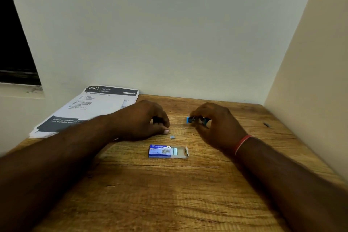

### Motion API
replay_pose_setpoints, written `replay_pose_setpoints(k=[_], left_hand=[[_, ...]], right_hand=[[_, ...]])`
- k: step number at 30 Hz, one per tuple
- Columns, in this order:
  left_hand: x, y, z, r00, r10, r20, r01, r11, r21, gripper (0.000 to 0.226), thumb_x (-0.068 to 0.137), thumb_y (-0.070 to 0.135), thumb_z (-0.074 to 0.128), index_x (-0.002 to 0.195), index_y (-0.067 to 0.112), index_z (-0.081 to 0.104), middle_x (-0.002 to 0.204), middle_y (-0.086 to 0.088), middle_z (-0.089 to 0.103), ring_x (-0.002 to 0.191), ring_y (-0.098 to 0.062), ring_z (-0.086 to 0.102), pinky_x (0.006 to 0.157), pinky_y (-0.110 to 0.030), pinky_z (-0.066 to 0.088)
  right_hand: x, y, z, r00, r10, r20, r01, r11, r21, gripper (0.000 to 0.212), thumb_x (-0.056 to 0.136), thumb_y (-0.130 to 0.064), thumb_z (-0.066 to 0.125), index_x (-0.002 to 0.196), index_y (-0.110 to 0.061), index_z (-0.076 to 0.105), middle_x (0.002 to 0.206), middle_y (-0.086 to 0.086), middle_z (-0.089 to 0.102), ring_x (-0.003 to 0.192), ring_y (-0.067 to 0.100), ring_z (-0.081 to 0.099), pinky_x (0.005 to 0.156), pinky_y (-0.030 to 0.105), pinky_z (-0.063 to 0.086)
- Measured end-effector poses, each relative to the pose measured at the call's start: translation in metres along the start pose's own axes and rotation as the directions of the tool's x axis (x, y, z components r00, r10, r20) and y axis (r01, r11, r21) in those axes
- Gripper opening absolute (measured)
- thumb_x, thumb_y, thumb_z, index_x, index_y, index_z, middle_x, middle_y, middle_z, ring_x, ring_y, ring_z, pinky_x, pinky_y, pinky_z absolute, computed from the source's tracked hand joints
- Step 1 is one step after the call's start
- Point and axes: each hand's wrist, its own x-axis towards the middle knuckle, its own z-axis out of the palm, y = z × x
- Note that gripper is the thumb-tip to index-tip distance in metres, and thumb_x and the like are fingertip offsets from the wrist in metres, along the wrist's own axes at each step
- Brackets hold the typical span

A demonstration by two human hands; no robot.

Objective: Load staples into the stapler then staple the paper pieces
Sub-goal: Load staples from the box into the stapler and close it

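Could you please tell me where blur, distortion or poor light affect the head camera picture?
In the head view, wide-angle distortion makes the walls splay outwards; light is soft and even, without glare; the forearms near the lens are dark and smeared; the staple box is sharp enough to show its label, while the stapler in the right hand is small and soft.

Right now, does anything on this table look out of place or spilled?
Yes: two loose staple pieces lie outside the staple box, whose tray is slid open. One small piece sits just beyond the box; a staple strip lies far right, near the wall.
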Motion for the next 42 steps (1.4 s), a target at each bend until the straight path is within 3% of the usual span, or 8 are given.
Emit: replay_pose_setpoints(k=[6, 9, 14, 20, 23, 28, 35, 42], left_hand=[[-0.002, 0.0, -0.002, 1.0, 0.011, 0.012, -0.011, 1.0, 0.007, 0.019, 0.095, 0.047, 0.088, 0.109, 0.035, 0.086, 0.099, 0.018, 0.076, 0.097, -0.001, 0.07, 0.078, -0.022, 0.059], [-0.001, 0.0, -0.002, 1.0, 0.024, 0.007, -0.024, 1.0, 0.014, 0.018, 0.096, 0.042, 0.089, 0.111, 0.031, 0.087, 0.098, 0.018, 0.075, 0.097, 0.002, 0.07, 0.074, -0.01, 0.051], [-0.002, 0.001, -0.004, 0.999, 0.019, 0.03, -0.019, 0.999, 0.026, 0.019, 0.098, 0.043, 0.087, 0.113, 0.032, 0.086, 0.099, 0.019, 0.074, 0.097, 0.001, 0.069, 0.075, -0.012, 0.051], [-0.003, 0.002, -0.008, 0.999, 0.019, 0.046, -0.021, 0.999, 0.039, 0.014, 0.1, 0.041, 0.084, 0.112, 0.034, 0.086, 0.103, 0.016, 0.076, 0.097, -0.001, 0.07, 0.078, -0.018, 0.054], [-0.004, 0.004, -0.012, 0.998, -0.004, 0.059, 0.001, 0.999, 0.04, 0.008, 0.101, 0.036, 0.083, 0.103, 0.03, 0.086, 0.098, 0.012, 0.079, 0.092, -0.004, 0.072, 0.074, -0.017, 0.053], [-0.002, 0.0, -0.017, 0.984, -0.115, 0.135, 0.125, 0.99, -0.067, 0.023, 0.101, 0.025, 0.082, 0.079, 0.019, 0.079, 0.065, 0.013, 0.072, 0.06, 0.002, 0.062, 0.056, -0.014, 0.044], [-0.001, 0.004, -0.02, 0.971, -0.151, 0.186, 0.169, 0.982, -0.086, 0.022, 0.103, 0.026, 0.082, 0.082, 0.016, 0.08, 0.062, 0.017, 0.068, 0.059, 0.004, 0.06, 0.056, -0.012, 0.044], [-0.006, 0.017, -0.029, 0.956, -0.098, 0.277, 0.148, 0.975, -0.167, 0.027, 0.099, 0.036, 0.087, 0.092, 0.011, 0.083, 0.068, 0.019, 0.071, 0.066, 0.007, 0.064, 0.062, -0.014, 0.047]], right_hand=[[0.002, -0.005, -0.005, 0.988, -0.091, 0.121, 0.102, 0.992, -0.08, 0.032, 0.1, -0.022, 0.077, 0.132, -0.03, 0.076, 0.125, -0.013, 0.073, 0.109, 0.0, 0.061, 0.098, 0.028, 0.057], [0.002, -0.009, -0.009, 0.979, -0.077, 0.189, 0.091, 0.994, -0.065, 0.042, 0.104, -0.024, 0.073, 0.143, -0.036, 0.067, 0.132, -0.014, 0.072, 0.114, 0.0, 0.06, 0.1, 0.027, 0.055], [0.002, -0.015, -0.015, 0.955, -0.037, 0.295, 0.046, 0.999, -0.022, 0.06, 0.101, -0.016, 0.072, 0.154, -0.041, 0.057, 0.131, -0.018, 0.07, 0.111, 0.002, 0.067, 0.1, 0.032, 0.061], [-0.001, -0.015, -0.019, 0.976, -0.03, 0.216, 0.022, 0.999, 0.035, 0.066, 0.096, -0.012, 0.076, 0.152, -0.042, 0.057, 0.129, -0.021, 0.072, 0.109, 0.005, 0.069, 0.096, 0.039, 0.064], [-0.005, -0.03, -0.011, 0.983, -0.091, 0.161, 0.083, 0.995, 0.059, 0.057, 0.1, -0.026, 0.075, 0.151, -0.044, 0.057, 0.119, -0.025, 0.074, 0.107, 0.004, 0.063, 0.09, 0.032, 0.056], [-0.006, -0.054, 0.009, 0.973, -0.056, 0.226, 0.051, 0.998, 0.032, 0.057, 0.105, -0.036, 0.07, 0.157, -0.047, 0.05, 0.114, -0.028, 0.065, 0.111, 0.0, 0.056, 0.093, 0.022, 0.048], [-0.002, -0.056, 0.011, 0.964, 0.013, 0.267, -0.031, 0.998, 0.063, 0.058, 0.102, -0.029, 0.077, 0.153, -0.045, 0.056, 0.108, -0.026, 0.077, 0.108, -0.008, 0.059, 0.089, 0.008, 0.037], [-0.005, -0.057, -0.013, 0.969, -0.049, 0.244, 0.003, 0.983, 0.184, 0.076, 0.1, -0.024, 0.08, 0.163, -0.043, 0.043, 0.113, -0.021, 0.081, 0.103, -0.005, 0.074, 0.096, 0.022, 0.061]])
